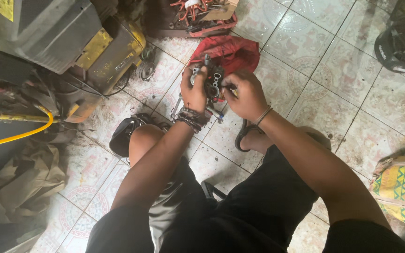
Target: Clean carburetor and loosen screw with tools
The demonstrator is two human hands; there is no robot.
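Left hand [194, 92], upper middle of the frame, clenched around a small grey metal engine part [212, 80] with round holes, thumb pressed on its left side. Right hand [243, 96] just beside, touching the same part from the right, fingertips pinched on its lower edge; whether holding a small piece there, cannot tell. Dark cord bracelets [192, 118] on the left wrist, a thin band [262, 115] on the right wrist.

Engine part held above the tiled floor [343, 70], in front of a red cloth [233, 50] lying on the tiles right behind it. Below the hands, a few metal tools [214, 112] on the floor, partly hidden by the left wrist.

Upper left of the frame: a grey and yellow machine [71, 37], dirty, with a yellow hose [19, 135] running out at the left edge. Top middle: a tray [198, 16] full of red-handled tools and scraps. Upper right corner: a dark helmet-like object [401, 44]. Right edge, lower part: a bag [401, 189] with green and yellow zigzag pattern. Lower left: crumpled brown cloth [19, 185] on the floor. Bare knees and dark shorts in the lower middle, a black sandal [125, 136] at the left knee.
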